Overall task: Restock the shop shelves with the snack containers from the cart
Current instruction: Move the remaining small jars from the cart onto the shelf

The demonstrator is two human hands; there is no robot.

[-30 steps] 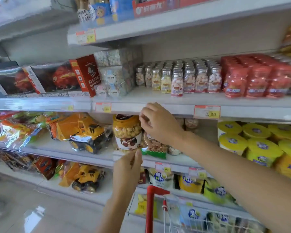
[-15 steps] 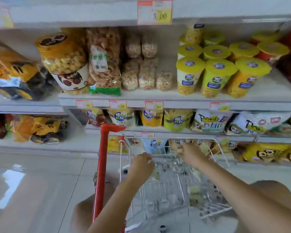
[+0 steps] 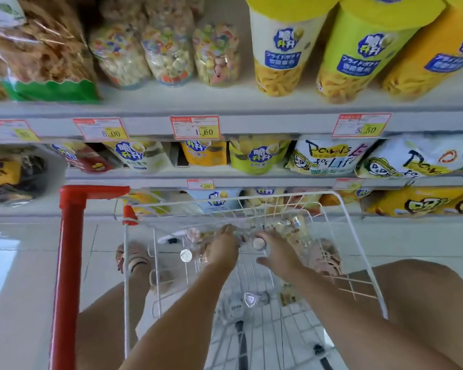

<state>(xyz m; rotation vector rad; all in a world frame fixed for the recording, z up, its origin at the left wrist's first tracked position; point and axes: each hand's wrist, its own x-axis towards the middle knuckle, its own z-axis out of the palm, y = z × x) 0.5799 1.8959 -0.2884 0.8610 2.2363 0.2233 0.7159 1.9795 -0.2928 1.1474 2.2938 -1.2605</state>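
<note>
Snack containers [image 3: 292,231]: clear plastic jars with round silvery caps, lying loose in the cart [image 3: 265,205]. Most sit at its far end, a few more lower down near the basket floor. Head view, blurred around the hands.

Left hand [image 3: 222,249] reaches into the far end of the basket, fingers down among the jars. Can't tell whether they pinch anything. Right hand [image 3: 278,253] is just beside it, thumb splayed off to the side, fingers over a capped jar. Can't tell the grip there either.

The cart is a white wire-grid basket with a red handle [image 3: 70,263] on the left. It's parked tight against the shelving, and the far rim overlaps the goods on the lowest shelf.

Shelf [image 3: 171,100] above is a pale flat board with red-and-yellow price tags [image 3: 195,127] on the front lip. On it:
- tall tapered tubs [image 3: 281,49], glossy, with yellow lids
- clear bags [image 3: 169,49] of coloured puffs
- crinkly bag of brown sticks [image 3: 38,49], green at the bottom

One level down are pillow-shaped chip bags [image 3: 329,158]. Glossy tiled floor [image 3: 38,263], with a sandalled foot [image 3: 134,260] left of the basket.
</note>
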